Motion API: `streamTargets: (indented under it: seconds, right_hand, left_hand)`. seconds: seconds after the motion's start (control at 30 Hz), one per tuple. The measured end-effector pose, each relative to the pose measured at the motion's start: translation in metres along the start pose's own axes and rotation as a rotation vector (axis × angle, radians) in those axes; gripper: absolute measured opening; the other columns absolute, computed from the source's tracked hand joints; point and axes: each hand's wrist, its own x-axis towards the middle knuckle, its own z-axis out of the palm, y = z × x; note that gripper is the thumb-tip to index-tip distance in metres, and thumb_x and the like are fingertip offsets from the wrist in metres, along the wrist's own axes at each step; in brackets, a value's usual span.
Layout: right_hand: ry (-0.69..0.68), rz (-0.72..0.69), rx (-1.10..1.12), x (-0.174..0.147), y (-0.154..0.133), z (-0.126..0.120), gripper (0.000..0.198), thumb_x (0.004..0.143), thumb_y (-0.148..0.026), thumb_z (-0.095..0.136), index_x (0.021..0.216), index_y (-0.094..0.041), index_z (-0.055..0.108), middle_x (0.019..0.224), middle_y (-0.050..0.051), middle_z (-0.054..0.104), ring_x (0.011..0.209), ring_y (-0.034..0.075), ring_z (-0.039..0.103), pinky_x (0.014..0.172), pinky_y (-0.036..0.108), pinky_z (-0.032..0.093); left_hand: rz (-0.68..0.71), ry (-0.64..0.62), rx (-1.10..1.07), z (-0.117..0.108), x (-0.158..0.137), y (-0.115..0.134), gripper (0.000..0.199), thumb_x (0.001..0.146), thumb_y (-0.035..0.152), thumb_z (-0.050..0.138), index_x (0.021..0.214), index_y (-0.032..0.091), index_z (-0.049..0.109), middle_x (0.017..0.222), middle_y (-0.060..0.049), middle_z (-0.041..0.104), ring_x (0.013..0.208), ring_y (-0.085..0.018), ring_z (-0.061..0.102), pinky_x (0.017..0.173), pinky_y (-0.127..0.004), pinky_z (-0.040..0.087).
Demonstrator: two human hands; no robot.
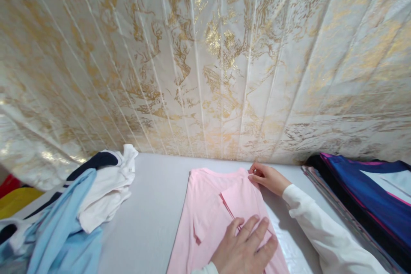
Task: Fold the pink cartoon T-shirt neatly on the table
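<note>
A pink shirt lies on the table in front of me, its neckline toward the wall. One sleeve is folded across the body, with a darker pink edge showing. My left hand rests flat on the shirt's lower right part, fingers spread. At the shirt's upper right shoulder, my right hand pinches the fabric between thumb and fingers. The lower end of the shirt runs out of view.
To the left is a loose heap of clothes, white, light blue and navy. Folded dark garments are stacked at the right. A white surface lies under everything, against a gold-patterned curtain.
</note>
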Motion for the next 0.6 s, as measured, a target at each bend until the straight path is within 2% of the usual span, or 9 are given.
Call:
streamTargets:
  seconds: [0.1, 0.23, 0.33, 0.43, 0.53, 0.6]
  right_hand:
    - [0.015, 0.008, -0.002, 0.002, 0.0, 0.002, 0.018, 0.076, -0.038, 0.052, 0.07, -0.021, 0.055, 0.061, -0.001, 0.06, 0.058, 0.015, 0.052, 0.057, 0.026, 0.036]
    - [0.053, 0.012, -0.015, 0.002, 0.002, 0.003, 0.016, 0.076, -0.036, 0.051, 0.071, -0.021, 0.055, 0.064, 0.0, 0.061, 0.061, 0.017, 0.054, 0.059, 0.028, 0.038]
    - [0.098, 0.006, -0.026, 0.001, 0.001, 0.003, 0.013, 0.075, -0.034, 0.051, 0.079, -0.022, 0.056, 0.066, 0.0, 0.061, 0.061, 0.016, 0.054, 0.059, 0.028, 0.039]
    - [0.173, -0.002, -0.035, -0.002, 0.0, 0.0, 0.02, 0.075, -0.032, 0.049, 0.09, -0.022, 0.055, 0.069, -0.002, 0.06, 0.057, 0.015, 0.052, 0.058, 0.027, 0.041]
    - [0.256, -0.056, -0.024, -0.007, 0.0, -0.005, 0.023, 0.075, -0.03, 0.045, 0.093, -0.022, 0.056, 0.075, 0.0, 0.06, 0.06, 0.014, 0.053, 0.06, 0.026, 0.042]
    - [0.261, -0.067, -0.031, -0.01, 0.002, -0.009, 0.023, 0.074, -0.028, 0.044, 0.093, -0.022, 0.057, 0.075, 0.0, 0.06, 0.062, 0.014, 0.054, 0.061, 0.026, 0.042]
  left_hand:
    - [-0.001, -0.033, -0.022, -0.002, 0.001, -0.001, 0.038, 0.097, 0.033, 0.036, 0.134, 0.023, 0.037, 0.144, -0.006, 0.036, 0.129, -0.023, 0.036, 0.089, -0.037, 0.042]
    - [-0.007, -0.048, -0.054, -0.002, 0.002, -0.002, 0.041, 0.097, 0.035, 0.039, 0.135, 0.023, 0.035, 0.145, -0.007, 0.036, 0.129, -0.024, 0.036, 0.09, -0.038, 0.042]
    - [-0.001, -0.022, -0.036, 0.001, 0.002, -0.003, 0.041, 0.096, 0.035, 0.04, 0.135, 0.023, 0.035, 0.144, -0.007, 0.037, 0.127, -0.024, 0.037, 0.089, -0.038, 0.042]
    - [0.017, 0.007, 0.006, 0.003, 0.002, -0.004, 0.04, 0.097, 0.036, 0.037, 0.134, 0.023, 0.038, 0.142, -0.007, 0.04, 0.126, -0.023, 0.039, 0.088, -0.036, 0.042]
    - [0.014, 0.0, 0.02, 0.001, 0.002, -0.005, 0.039, 0.097, 0.037, 0.035, 0.134, 0.024, 0.039, 0.142, -0.005, 0.041, 0.126, -0.022, 0.038, 0.089, -0.035, 0.041]
    - [0.009, -0.009, 0.012, -0.001, 0.002, -0.005, 0.039, 0.097, 0.039, 0.035, 0.133, 0.025, 0.039, 0.141, -0.004, 0.041, 0.126, -0.022, 0.038, 0.089, -0.035, 0.041]
